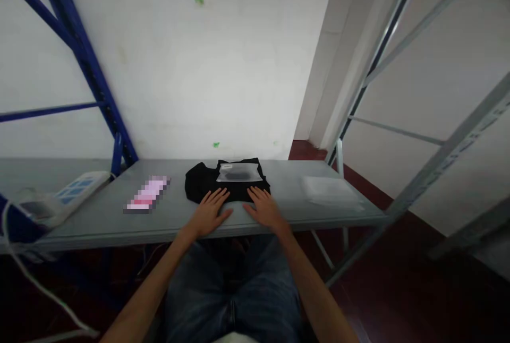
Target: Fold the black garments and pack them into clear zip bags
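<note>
Black folded cloth (199, 181), perhaps a garment, lies on the grey shelf top in front of me. On its upper part rests a clear plastic packet (239, 172) with something dark inside and a small pale label at one corner. My left hand (209, 213) lies flat, fingertips touching the cloth's near edge, fingers stretched out. My right hand (263, 207) rests the same way farther right, its fingers spread onto the cloth's near edge. Neither hand grips anything. The thumbs point toward each other on the shelf.
A phone with a pixelated pink screen (149, 194) lies to the left. Beyond it stands a white power strip (82, 189) with blue sockets, and a white cable (35, 279) hangs down. Clear plastic bags (330, 191) lie at right. Blue (85, 61) and grey posts (438, 157) flank the shelf.
</note>
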Motion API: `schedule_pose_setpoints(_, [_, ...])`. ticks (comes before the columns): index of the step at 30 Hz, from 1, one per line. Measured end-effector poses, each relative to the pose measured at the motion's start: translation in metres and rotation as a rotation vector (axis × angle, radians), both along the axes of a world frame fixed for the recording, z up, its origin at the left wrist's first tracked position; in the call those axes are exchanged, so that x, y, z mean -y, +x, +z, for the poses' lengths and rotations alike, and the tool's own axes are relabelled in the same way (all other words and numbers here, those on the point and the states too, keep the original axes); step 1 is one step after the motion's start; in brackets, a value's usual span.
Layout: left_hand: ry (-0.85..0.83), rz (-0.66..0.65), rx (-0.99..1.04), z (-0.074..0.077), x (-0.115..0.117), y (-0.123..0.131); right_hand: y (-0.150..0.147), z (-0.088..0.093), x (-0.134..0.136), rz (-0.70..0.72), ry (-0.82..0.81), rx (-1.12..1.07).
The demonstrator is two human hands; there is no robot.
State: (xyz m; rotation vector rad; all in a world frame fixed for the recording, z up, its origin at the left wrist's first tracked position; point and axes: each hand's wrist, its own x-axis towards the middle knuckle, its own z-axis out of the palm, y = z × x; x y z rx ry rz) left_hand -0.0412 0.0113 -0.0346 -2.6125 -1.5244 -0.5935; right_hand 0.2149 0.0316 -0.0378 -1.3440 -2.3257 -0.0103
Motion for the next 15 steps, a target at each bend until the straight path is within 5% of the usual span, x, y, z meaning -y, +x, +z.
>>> schedule_pose_setpoints(15, [0.008,-0.003,0.01,-0.0013,-0.0007,-0.0006,0.0001,0.0015,0.0009,-0.003,-0.014,-0.001])
